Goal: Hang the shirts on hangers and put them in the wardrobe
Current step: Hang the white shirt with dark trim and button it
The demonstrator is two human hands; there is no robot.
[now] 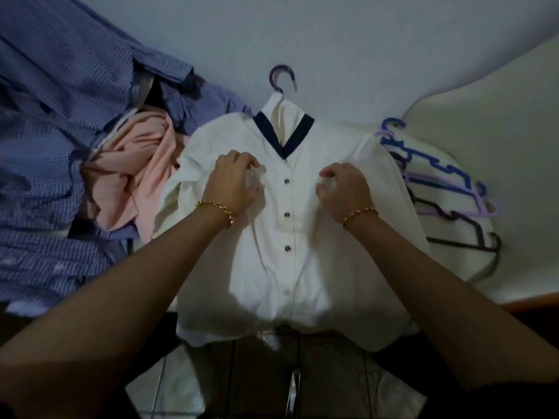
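Blue checked shirts (pixel 60 116) and a pink top (pixel 136 164) are heaped at the bed's left edge. At the near edge the white shirt (pixel 287 267) lies on a purple hanger (pixel 282 77). The left hand (pixel 233 182) and right hand (pixel 344 192) each pinch its front. Spare hangers (pixel 438 189) lie to the right.

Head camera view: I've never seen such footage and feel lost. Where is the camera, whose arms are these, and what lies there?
No machine here: a person wears one camera on the head, looking down at their own arms. The left hand and right hand each pinch the front of a white shirt lying flat, a purple hanger inside, its hook poking out of the collar. Left of it lie blue checked shirts and a pink garment; right of it, spare hangers.
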